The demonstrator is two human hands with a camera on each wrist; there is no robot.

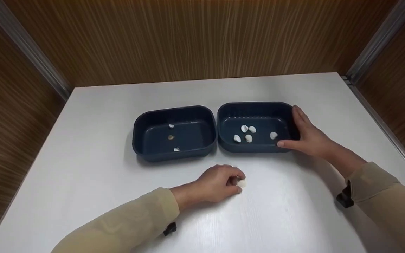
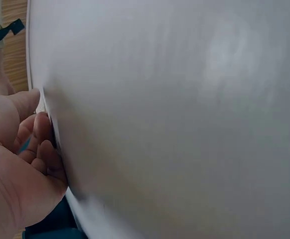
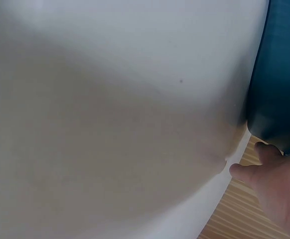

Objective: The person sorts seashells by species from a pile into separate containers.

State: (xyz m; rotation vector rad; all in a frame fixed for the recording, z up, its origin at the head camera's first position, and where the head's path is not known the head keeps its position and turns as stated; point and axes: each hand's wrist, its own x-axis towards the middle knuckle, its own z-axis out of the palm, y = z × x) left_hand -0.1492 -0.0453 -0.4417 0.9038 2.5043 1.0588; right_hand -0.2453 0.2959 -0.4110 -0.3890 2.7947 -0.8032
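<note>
Between thumb and fingertips, my left hand (image 1: pixel 220 182) pinches a small white seashell (image 1: pixel 242 183) low over the table, in front of the containers. In the left wrist view the left hand's fingers (image 2: pixel 44 128) are curled, and the shell is mostly hidden. My right hand (image 1: pixel 313 140) holds the right end of a dark blue container (image 1: pixel 255 148), thumb at its front rim and fingers along its end. Several white seashells (image 1: pixel 248 138) lie inside that container. The right wrist view shows the container (image 3: pixel 279 69) beside the right hand (image 3: pixel 279 186).
A second dark blue container (image 1: pixel 174 154) stands to the left, close beside the first. Inside it are two small whitish pieces and a brownish piece (image 1: pixel 171 137), apparently shells. Both stand on a white table (image 1: pixel 93 147). Wood-grain panels (image 1: pixel 202 38) rise behind and at the sides.
</note>
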